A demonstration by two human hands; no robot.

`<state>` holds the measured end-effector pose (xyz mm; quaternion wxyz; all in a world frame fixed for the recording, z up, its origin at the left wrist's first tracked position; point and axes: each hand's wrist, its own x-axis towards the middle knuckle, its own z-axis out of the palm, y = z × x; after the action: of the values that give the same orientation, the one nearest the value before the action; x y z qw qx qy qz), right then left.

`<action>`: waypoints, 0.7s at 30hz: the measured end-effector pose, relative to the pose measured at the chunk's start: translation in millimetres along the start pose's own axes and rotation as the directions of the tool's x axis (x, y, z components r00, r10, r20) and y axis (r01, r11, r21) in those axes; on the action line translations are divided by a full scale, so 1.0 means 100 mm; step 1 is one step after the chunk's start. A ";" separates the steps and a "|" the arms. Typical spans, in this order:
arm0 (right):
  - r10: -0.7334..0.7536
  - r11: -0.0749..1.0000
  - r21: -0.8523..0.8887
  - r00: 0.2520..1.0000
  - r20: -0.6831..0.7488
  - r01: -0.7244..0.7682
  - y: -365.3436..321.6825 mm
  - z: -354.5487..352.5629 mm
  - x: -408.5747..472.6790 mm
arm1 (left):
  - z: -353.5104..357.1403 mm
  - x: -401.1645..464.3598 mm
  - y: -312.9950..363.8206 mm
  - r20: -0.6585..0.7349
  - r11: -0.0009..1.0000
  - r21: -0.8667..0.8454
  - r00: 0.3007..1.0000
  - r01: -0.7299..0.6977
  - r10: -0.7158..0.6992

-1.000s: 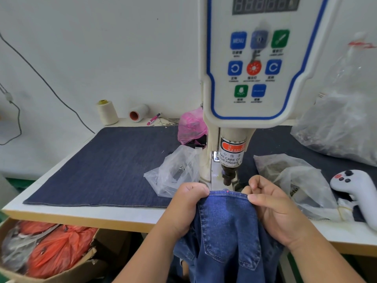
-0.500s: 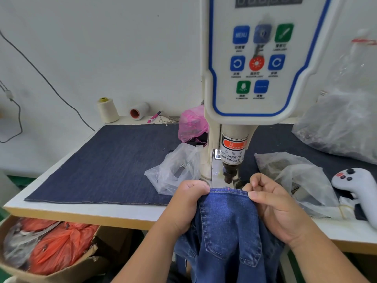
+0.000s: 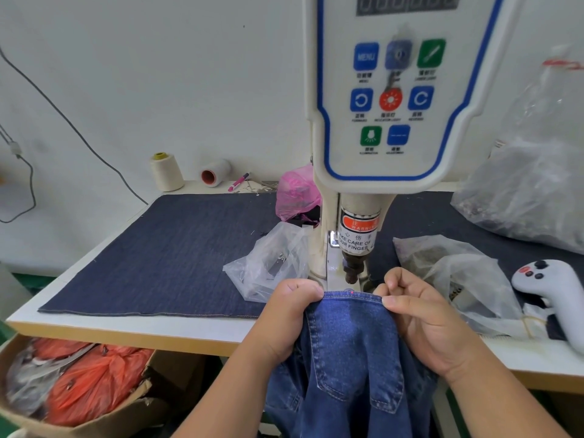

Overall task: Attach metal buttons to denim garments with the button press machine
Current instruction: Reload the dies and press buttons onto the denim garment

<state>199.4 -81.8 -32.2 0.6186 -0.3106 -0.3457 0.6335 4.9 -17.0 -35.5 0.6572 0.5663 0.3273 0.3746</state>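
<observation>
The white button press machine (image 3: 392, 128) rises in the middle, its dark punch (image 3: 353, 269) pointing down just above a blue denim garment (image 3: 350, 349). The garment's stitched waistband edge lies under the punch, with a red light dot (image 3: 349, 291) on it. My left hand (image 3: 286, 314) pinches the waistband left of the punch. My right hand (image 3: 417, 317) pinches it on the right. The rest of the garment hangs off the table's front edge (image 3: 126, 335) between my forearms. No loose button is visible.
A dark denim mat (image 3: 170, 248) covers the tabletop. Clear plastic bags (image 3: 271, 263) (image 3: 455, 273) flank the machine, and a big one (image 3: 531, 191) sits far right. A white handheld controller (image 3: 556, 295), pink bag (image 3: 297, 191), thread spools (image 3: 166, 172) and a box of orange bags (image 3: 82, 384) are around.
Both hands keep their pinch on the waistband and have nudged it slightly farther under the punch. The view has shifted a little; nothing else moved.
</observation>
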 end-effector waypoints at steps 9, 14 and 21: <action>0.011 1.000 -0.015 1.000 0.007 -0.011 0.00 -0.02 0.00 | 0.01 -0.02 0.03 -0.008 1.000 0.018 1.000 -0.003 0.003; 0.020 1.000 -0.020 1.000 0.011 -0.020 0.00 -0.02 0.01 | 0.01 -0.02 0.04 -0.001 1.000 0.016 1.000 0.007 -0.007; 0.006 1.000 -0.008 1.000 0.005 -0.006 0.01 -0.03 0.01 | 0.01 -0.01 0.03 0.004 1.000 0.003 1.000 0.023 -0.023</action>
<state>201.2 -80.2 -34.2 0.6146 -0.3123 -0.3488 0.6349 4.6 -17.6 -32.2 0.6612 0.5645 0.3329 0.3652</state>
